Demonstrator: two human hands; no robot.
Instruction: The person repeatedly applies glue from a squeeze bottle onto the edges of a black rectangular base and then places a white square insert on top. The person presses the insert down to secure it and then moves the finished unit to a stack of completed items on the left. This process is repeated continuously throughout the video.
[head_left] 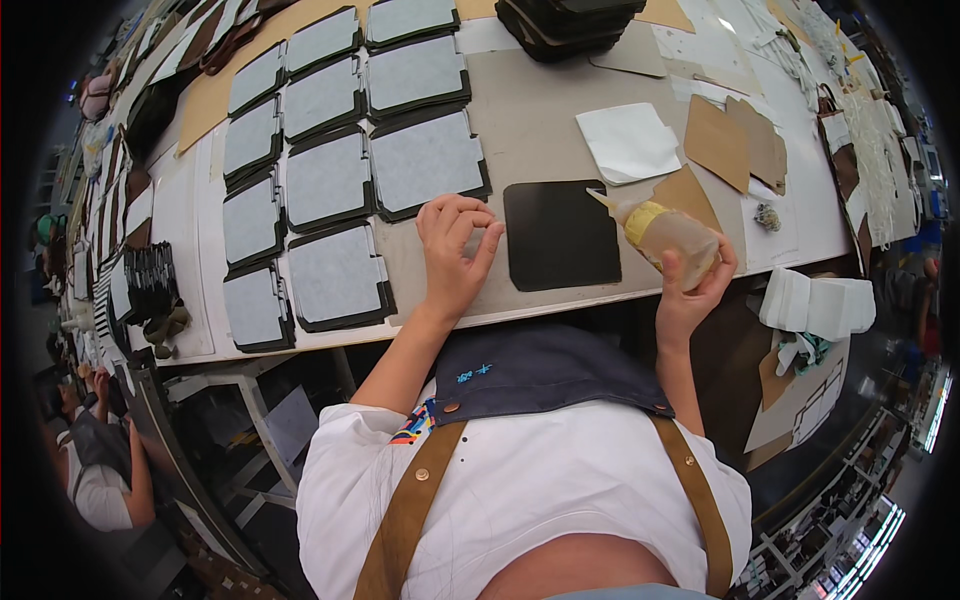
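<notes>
My right hand (690, 285) grips a translucent squeeze bottle (672, 240) with yellow tape round its shoulder. The bottle leans to the left, and its pointed nozzle is over the upper right corner of a black square panel (562, 240). That panel lies flat near the table's front edge. Just left of it is my left hand (457, 240), fingers curled, thumb and forefinger near each other; whether anything small is between them I cannot make out. Beyond that hand, rows of stacked black panels with grey-white facing (425, 160) cover the table's left half.
A tall pile of black pieces (560, 25) stands at the back. White sheets (627, 142) and brown card pieces (718, 140) lie to the right. A white folded bundle (818, 303) sits low on the right, beside the table. Another person (100, 460) is at the far left.
</notes>
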